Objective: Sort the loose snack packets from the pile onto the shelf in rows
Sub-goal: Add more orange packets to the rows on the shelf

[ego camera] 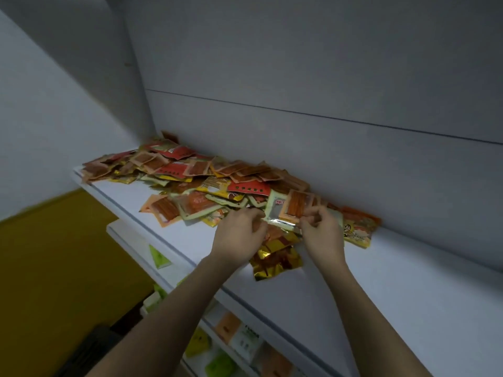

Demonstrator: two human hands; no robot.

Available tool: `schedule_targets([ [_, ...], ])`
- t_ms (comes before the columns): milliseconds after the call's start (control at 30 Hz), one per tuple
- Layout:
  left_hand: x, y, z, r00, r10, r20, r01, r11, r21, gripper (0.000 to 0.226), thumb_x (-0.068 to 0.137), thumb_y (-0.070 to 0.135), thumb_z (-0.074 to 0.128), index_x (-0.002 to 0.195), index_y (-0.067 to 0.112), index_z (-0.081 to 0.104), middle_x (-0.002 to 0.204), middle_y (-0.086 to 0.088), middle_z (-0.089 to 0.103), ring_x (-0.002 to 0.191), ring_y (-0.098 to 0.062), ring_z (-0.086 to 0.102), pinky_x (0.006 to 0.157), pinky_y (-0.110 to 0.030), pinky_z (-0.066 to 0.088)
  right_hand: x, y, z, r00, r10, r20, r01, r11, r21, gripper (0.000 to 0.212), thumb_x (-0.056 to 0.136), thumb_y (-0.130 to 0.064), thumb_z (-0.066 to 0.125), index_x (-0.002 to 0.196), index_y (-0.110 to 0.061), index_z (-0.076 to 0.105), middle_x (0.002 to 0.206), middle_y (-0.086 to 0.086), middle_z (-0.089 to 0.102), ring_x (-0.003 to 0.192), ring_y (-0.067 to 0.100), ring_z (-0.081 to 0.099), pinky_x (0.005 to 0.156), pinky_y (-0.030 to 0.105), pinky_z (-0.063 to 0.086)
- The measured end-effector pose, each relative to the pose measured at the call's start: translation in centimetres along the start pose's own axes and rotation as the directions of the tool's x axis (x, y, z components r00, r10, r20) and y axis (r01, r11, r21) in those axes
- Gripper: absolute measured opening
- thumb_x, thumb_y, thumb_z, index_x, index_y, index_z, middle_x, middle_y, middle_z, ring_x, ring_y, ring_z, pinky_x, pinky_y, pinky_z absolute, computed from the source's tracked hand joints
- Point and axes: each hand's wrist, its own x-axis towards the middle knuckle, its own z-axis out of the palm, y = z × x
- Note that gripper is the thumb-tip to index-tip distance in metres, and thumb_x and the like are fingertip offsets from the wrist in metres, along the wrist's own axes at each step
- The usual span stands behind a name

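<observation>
Packets of snacks lie heaped in a long loose pile along the far edge of a white shelf, running from its far left corner toward the middle. Most are flat, glossy pouches: orange-rimmed ones with clear windows showing reddish strips, red ones with a row of dark squares, pale green-edged and yellow ones. Printing is too blurred to read. A crinkled gold foil packet lies on the near side of the pile, between the two wrists. A yellow packet with a cartoon figure sits at the pile's right end.

The left hand has its fingers curled down at the edge of a silvery-edged packet; whether it grips it I cannot tell. The right hand pinches an orange windowed packet between thumb and fingertips, holding it just above the pile.

Lower shelves at near left hold boxed goods in orange, white and green.
</observation>
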Motion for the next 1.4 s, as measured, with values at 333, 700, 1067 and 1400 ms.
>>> schedule_targets([
  [333, 12.1, -0.8, 4.8, 0.92, 0.347, 0.181, -0.319, 0.933, -0.164, 0.032, 0.1, 0.032, 0.051, 0.12, 0.016, 0.07, 0.112, -0.004, 0.067, 0.107, -0.023, 0.056, 0.092, -0.038, 0.047, 5.6, 2.3, 3.3, 0.95, 0.067, -0.305, -0.156, 0.948, -0.278, 0.036, 0.086, -0.047, 0.069, 0.095, -0.012, 0.066, 0.09, 0.005, 0.069, 0.088, 0.025, 0.063, 0.068, 0.034, 0.046],
  [700, 13.8, -1.7, 6.9, 0.873, 0.482, 0.074, -0.415, 0.814, -0.406, 0.022, 0.1, 0.027, 0.056, 0.115, 0.019, 0.07, 0.108, 0.004, 0.066, 0.104, -0.017, 0.054, 0.09, -0.032, 0.044, 5.1, 2.6, 2.3, 0.93, 0.132, -0.342, -0.193, 0.97, -0.151, 0.011, 0.086, -0.014, 0.074, 0.081, -0.014, 0.064, 0.075, -0.005, 0.064, 0.066, -0.002, 0.063, 0.055, 0.009, 0.045],
  [1067, 13.8, -1.4, 4.8, 0.902, 0.344, 0.262, 0.067, 0.488, -0.87, 0.018, 0.101, 0.027, 0.056, 0.114, 0.018, 0.065, 0.099, 0.001, 0.073, 0.084, -0.017, 0.068, 0.057, -0.024, 0.054, 4.2, 0.6, 1.7, 0.909, 0.166, -0.383, -0.006, 0.923, 0.385, 0.009, 0.093, -0.004, 0.064, 0.089, -0.012, 0.063, 0.076, 0.006, 0.07, 0.066, 0.017, 0.068, 0.059, 0.03, 0.056],
  [1400, 14.8, -1.9, 4.2, 0.938, 0.248, 0.241, 0.145, 0.351, -0.925, 0.011, 0.101, 0.011, 0.056, 0.111, 0.013, 0.058, 0.075, 0.0, 0.075, 0.066, -0.017, 0.072, 0.056, -0.028, 0.059, 4.7, 1.8, 2.3, 0.92, -0.02, -0.391, -0.023, 0.994, -0.105, 0.009, 0.095, -0.022, 0.061, 0.087, -0.027, 0.063, 0.083, -0.012, 0.066, 0.078, 0.003, 0.063, 0.066, 0.022, 0.048],
])
